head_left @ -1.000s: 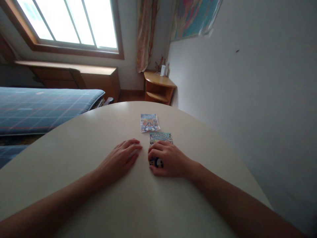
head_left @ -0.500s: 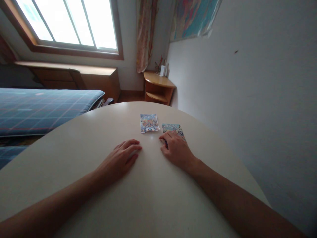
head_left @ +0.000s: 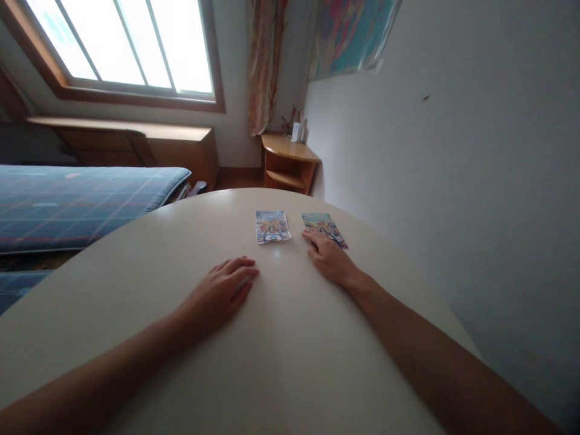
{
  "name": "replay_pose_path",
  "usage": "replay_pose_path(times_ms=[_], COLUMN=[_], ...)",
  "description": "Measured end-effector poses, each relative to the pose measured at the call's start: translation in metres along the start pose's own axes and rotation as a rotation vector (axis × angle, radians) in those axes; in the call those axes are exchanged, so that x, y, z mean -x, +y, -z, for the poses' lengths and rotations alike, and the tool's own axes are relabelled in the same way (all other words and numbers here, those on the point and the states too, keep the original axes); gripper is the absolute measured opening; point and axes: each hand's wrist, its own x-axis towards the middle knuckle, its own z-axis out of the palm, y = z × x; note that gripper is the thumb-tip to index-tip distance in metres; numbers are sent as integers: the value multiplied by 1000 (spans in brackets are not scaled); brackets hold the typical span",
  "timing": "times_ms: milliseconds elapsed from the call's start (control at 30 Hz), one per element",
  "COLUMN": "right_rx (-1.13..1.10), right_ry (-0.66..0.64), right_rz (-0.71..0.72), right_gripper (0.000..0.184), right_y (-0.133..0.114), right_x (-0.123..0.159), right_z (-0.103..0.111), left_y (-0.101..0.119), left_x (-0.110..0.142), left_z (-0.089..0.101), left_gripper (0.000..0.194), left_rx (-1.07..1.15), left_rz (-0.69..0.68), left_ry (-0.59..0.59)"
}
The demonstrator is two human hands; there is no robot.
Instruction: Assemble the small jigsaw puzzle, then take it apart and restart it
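Two small flat printed packets with colourful cartoon pictures lie on the white table [head_left: 276, 338]. The left packet [head_left: 272, 226], with blue edges and a penguin-like face near its bottom, lies untouched. My right hand [head_left: 328, 254] rests over the lower left part of the green-topped packet [head_left: 324, 221]. Its fingers bend onto that packet, with the thumb by its near edge, and hide some of the print. Nearer to me and to the left, my left hand [head_left: 229, 283] lies on the tabletop, holding nothing, its fingers loosely stretched out.
A plaid mattress [head_left: 86, 205] stands beyond the table's left edge. The white wall [head_left: 475, 199] runs close along the right side. Behind the table are a wooden corner shelf [head_left: 290, 148] with small items, a long wooden desk [head_left: 181, 136] and a window [head_left: 131, 42].
My right hand has moved away from me and slightly right, sliding the green-topped packet with it. The gap between the two packets is wider. My left hand has stayed in place.
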Motion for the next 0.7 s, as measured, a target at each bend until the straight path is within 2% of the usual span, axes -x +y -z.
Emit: replay_pose_path(times_ms=[133,333,400,467,567,633,700], right_rx=[136,196,190,164,64,-19,-52], right_ry=[78,-87,-90,-50,-9,-57,-140], right_rz=[-108,-152,-150,-91,111,247,324], right_gripper=[52,62,62,63,58,50,57], right_y=[-7,-7,-8,-14,-33,-48,-60], right_x=[6,9,8,9,17,25,32], right_z=[-4,-3,-1,1,1,0,-2], left_y=[1,1,-1,-3,-5,-5,-4], left_x=[0,0,1,2,3,3,3], left_z=[4,5,4,3,2,2,2], left_gripper=[31,39,44,46,46,47,49], left_rx=[-62,-86,-83,-72,-59,-57,-64], left_rz=[-47,-57,-53,-47,-42,-41,-34], left_ry=[-14,-15,-34,-43,-42,-45,-55])
